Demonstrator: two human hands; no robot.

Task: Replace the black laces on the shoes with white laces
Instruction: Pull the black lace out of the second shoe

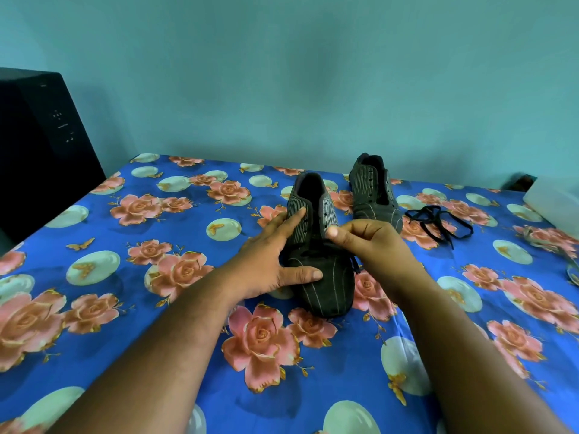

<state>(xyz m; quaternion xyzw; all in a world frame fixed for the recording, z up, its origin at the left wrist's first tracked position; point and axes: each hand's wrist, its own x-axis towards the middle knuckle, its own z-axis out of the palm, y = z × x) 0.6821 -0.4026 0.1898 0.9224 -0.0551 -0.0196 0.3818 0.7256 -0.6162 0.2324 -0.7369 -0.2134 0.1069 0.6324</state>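
Both forearms reach over the floral bedsheet (94, 349) to the near striped shoe (316, 245). Left hand (269, 261) lies splayed open, fingers flat on its side and thumb on the toe; right hand (372, 245) is curled, pinching its black lace (355, 264) (partly hidden). Second shoe (372, 192) stands behind, unlaced, a removed black lace (438, 222) just beside it.

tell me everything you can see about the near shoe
The near shoe is dark grey, fabric-looking, with thin pale stripes along its sides and curving over the toe. It sits upright on the floral sheet, toe toward the camera, opening facing up. Its upper eyelets look empty; a black lace remains near the toe and trails off its right side. The left hand lies flat against its left side, thumb on the toe. The right hand pinches at its right eyelet row.
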